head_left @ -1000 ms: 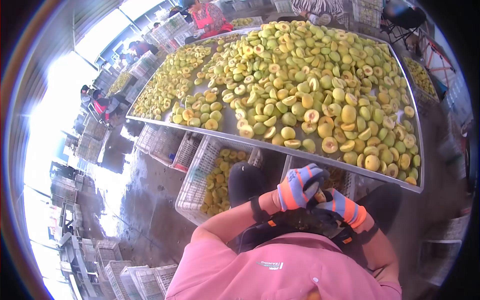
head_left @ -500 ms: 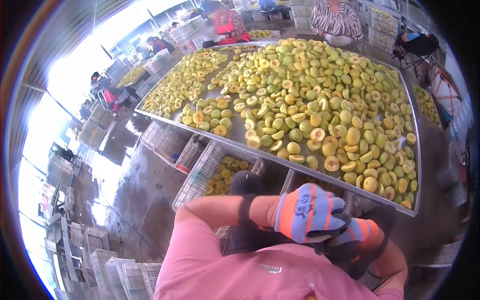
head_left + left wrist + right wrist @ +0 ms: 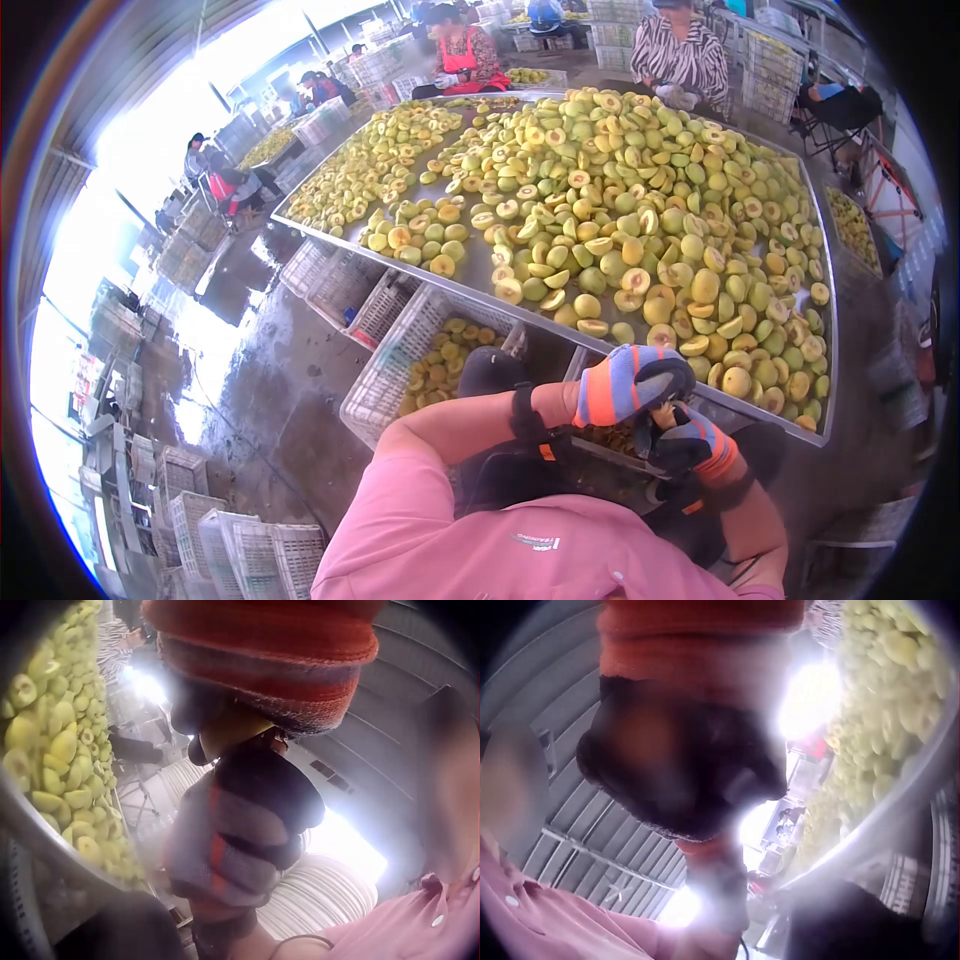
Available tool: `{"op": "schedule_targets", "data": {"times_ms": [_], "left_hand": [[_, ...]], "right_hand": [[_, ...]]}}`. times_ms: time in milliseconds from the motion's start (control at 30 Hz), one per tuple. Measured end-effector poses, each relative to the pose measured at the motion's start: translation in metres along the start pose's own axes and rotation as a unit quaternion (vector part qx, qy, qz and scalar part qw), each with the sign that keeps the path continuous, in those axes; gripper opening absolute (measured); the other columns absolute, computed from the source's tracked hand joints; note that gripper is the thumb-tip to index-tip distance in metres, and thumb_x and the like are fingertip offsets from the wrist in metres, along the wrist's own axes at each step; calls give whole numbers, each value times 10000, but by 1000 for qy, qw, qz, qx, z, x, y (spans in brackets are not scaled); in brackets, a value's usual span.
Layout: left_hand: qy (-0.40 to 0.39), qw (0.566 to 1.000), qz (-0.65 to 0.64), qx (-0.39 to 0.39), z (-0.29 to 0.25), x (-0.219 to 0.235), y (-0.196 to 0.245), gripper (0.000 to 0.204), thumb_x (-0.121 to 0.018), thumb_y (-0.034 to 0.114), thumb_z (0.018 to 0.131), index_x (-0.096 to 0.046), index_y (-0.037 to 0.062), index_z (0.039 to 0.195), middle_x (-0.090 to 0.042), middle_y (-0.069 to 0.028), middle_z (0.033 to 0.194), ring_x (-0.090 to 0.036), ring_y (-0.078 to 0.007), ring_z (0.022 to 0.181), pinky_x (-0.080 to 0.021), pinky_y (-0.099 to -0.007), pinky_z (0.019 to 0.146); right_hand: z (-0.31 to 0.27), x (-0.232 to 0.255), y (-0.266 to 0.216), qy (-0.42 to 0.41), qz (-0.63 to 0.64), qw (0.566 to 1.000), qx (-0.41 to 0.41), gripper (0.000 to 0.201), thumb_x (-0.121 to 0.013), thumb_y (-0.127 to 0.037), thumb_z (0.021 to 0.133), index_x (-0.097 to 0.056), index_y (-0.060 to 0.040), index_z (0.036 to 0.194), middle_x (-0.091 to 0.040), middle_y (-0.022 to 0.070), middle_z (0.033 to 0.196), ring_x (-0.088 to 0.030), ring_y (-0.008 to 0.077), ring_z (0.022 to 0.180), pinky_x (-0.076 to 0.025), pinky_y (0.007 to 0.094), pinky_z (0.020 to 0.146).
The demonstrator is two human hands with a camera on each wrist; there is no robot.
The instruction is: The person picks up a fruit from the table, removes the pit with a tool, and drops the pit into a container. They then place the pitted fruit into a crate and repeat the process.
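My left hand (image 3: 635,385), in a grey-and-orange glove with a dark palm, curls over a yellowish fruit piece (image 3: 663,414) low in front of the table edge. My right hand (image 3: 692,445), gloved alike, has its fingers curled against the same piece from below and the right. In the left wrist view the yellow fruit piece (image 3: 232,736) shows between the two gloves, with the right hand (image 3: 240,825) bunched beneath it. The right wrist view has mostly the blurred dark glove of the right hand (image 3: 682,757); whatever else it holds is hidden.
A metal-edged table (image 3: 560,318) bears a large heap of halved yellow-green stone fruit (image 3: 640,200). Below it, a white plastic crate (image 3: 375,385) with fruit stands by my left knee, and another crate (image 3: 610,440) sits between the legs. Other people (image 3: 680,55) sit across the table.
Both hands dropped towards the body, then moved back out to the table edge. The fruit piece, covered half a second ago, shows between them again. The head view tilted upward.
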State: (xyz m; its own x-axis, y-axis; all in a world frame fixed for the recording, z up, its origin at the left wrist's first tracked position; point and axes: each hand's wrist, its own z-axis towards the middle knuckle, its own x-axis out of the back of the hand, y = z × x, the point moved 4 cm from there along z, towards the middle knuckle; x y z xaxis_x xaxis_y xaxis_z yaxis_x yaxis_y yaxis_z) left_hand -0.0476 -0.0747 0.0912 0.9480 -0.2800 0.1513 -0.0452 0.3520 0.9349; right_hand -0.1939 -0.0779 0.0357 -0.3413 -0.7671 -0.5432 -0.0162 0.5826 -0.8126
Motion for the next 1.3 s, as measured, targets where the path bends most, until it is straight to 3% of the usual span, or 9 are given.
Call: {"op": "schedule_targets", "data": {"times_ms": [167,200,300,533,633,667,867,1000,1300], "left_hand": [[85,981,-96,149,-26,-4,-72,202,-533,186,929,-629,29,1013,-616,-20,843,-542,-96,775,-473,-267,704],[108,980,-85,143,-39,-8,-100,211,-534,183,924,-623,30,1038,-619,-40,864,-568,-121,789,-481,-274,728],[159,979,-27,127,-69,-9,-139,201,-595,106,858,-615,36,1046,-630,-67,891,-609,-165,798,-500,-295,726],[245,919,301,72,-100,47,-97,198,-555,-22,796,-611,41,975,-603,-145,933,-598,-297,909,-497,-361,750],[255,844,464,89,-117,106,-46,350,-452,-73,761,-593,43,1060,-578,-203,1055,-551,-366,1001,-472,-356,836],[362,825,386,198,-134,140,-63,291,-523,52,814,-592,51,1097,-573,-199,1127,-549,-346,1045,-468,-363,846],[427,641,504,391,-226,315,-207,450,-632,290,863,-560,38,1228,-616,-188,1150,-596,-335,1033,-463,-376,889],[396,827,347,196,-147,283,-171,442,-631,297,854,-586,17,1193,-641,-170,1107,-610,-320,1018,-467,-367,885],[79,785,578,208,101,109,-156,483,-664,322,820,-553,121,1244,-563,-149,1235,-576,-325,1086,-477,-403,902]], "right_hand": [[21,15,67,-107,326,939,-34,203,-549,-192,853,-583,-30,970,-540,36,664,-528,164,564,-415,295,511],[20,27,90,51,269,960,-49,163,-537,-187,871,-570,-38,927,-454,-3,576,-449,132,483,-364,279,465],[31,26,111,-38,306,946,-98,134,-553,-176,869,-563,-47,904,-407,-23,549,-400,116,446,-324,277,428],[37,75,91,247,67,964,-71,158,-601,-251,887,-616,-99,848,-557,-8,640,-506,115,489,-385,274,430],[71,209,204,519,-405,752,29,197,-658,-211,822,-634,-33,901,-620,90,708,-581,192,566,-438,337,475],[55,148,154,436,-110,892,-45,150,-596,-222,882,-579,-109,784,-541,27,596,-475,167,444,-347,307,403],[52,133,151,431,-27,899,-64,166,-699,-210,808,-566,-123,761,-538,10,591,-470,131,432,-316,295,370],[45,131,155,438,-43,898,-15,205,-712,-226,801,-570,-81,770,-553,36,590,-498,145,456,-360,305,407],[55,130,160,447,-235,863,5,171,-719,-193,793,-663,-38,840,-609,7,669,-530,109,579,-419,286,538]]}}
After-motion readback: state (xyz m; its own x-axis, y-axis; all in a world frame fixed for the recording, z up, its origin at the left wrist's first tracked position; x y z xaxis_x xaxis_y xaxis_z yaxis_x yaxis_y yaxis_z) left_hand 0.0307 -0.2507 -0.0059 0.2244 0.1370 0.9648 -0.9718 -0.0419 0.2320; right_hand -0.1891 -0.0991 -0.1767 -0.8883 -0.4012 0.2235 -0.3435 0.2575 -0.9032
